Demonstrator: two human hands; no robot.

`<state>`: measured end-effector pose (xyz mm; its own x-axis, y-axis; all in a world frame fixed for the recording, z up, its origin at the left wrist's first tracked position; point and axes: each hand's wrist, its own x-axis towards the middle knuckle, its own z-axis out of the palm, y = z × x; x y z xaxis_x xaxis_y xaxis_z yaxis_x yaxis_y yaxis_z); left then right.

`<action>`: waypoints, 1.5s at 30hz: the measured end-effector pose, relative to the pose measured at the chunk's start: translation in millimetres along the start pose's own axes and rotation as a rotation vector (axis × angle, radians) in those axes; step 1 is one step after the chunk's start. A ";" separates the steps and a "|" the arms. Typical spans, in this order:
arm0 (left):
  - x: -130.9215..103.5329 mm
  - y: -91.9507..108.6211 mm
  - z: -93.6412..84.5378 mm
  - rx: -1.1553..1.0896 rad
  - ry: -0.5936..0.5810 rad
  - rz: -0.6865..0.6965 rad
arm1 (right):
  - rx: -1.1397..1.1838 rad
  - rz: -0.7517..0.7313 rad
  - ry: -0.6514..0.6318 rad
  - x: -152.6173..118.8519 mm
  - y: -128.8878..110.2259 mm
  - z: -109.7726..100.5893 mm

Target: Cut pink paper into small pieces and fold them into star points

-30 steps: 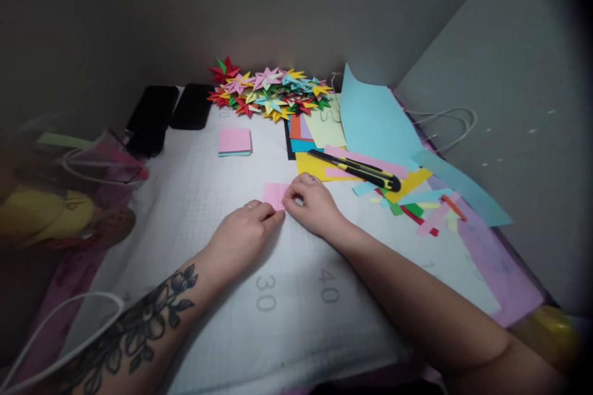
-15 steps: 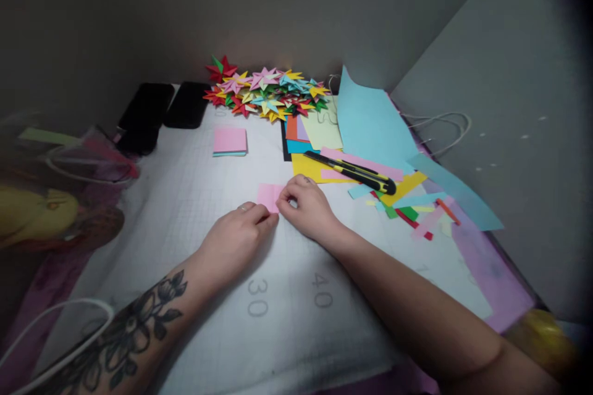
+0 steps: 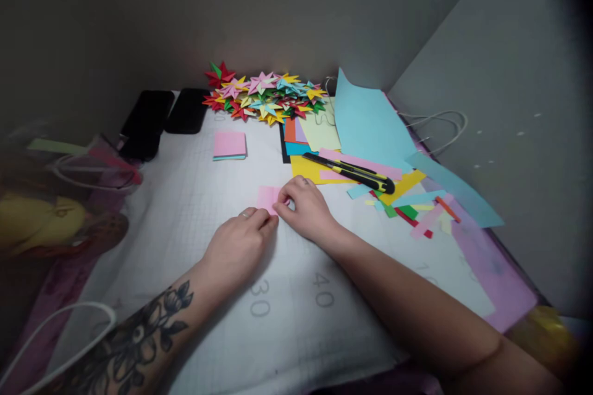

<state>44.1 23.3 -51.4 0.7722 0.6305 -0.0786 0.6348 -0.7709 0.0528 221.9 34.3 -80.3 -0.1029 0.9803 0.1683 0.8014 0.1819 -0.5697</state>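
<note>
Between my hands, a small pink square of paper (image 3: pixel 267 196) lies on the white gridded sheet (image 3: pixel 204 197), with faint crease lines in it. My left hand (image 3: pixel 245 231) has its fingers closed on the paper's near edge. At the right edge, the thumb and index finger of my right hand (image 3: pixel 303 205) pinch the paper. The fingers cover its near and right parts. Farther back to the left sits a short stack of pink and teal paper squares (image 3: pixel 230 144).
Folded paper stars (image 3: pixel 264 95) are heaped at the back. To the right lie a black-and-yellow utility knife (image 3: pixel 349 173), coloured paper scraps (image 3: pixel 410 213) and a large light-blue sheet (image 3: pixel 370 123). Dark phones (image 3: pixel 148 114) lie back left; a white cable (image 3: pixel 109 315) loops near my left forearm.
The camera view has shifted slightly. My right hand's fingertips have moved slightly left over the pink paper; both hands keep hold of it.
</note>
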 end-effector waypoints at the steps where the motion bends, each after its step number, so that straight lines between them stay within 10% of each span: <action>1: -0.2 0.9 -0.5 0.004 0.000 -0.003 | -0.008 -0.002 -0.003 -1.0 0.8 -1.1; 11: -2.0 6.3 0.0 0.011 0.027 -0.013 | 0.022 -0.093 0.246 -6.9 17.4 -16.2; 16: -3.2 1.7 5.0 0.004 0.115 0.003 | 0.104 -0.467 0.051 -18.1 10.9 -16.6; 26: 0.7 -33.0 10.8 -0.099 0.446 0.002 | 0.114 -0.505 -0.021 -17.1 17.5 -11.6; 45: 4.7 -40.2 7.1 -0.375 0.237 0.034 | -0.197 -0.688 -0.158 -11.6 12.8 -18.7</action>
<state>22.1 56.6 -61.0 0.7499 0.6426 0.1573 0.5414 -0.7328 0.4123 244.4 23.8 -74.5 -0.6928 0.6513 0.3096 0.6146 0.7578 -0.2190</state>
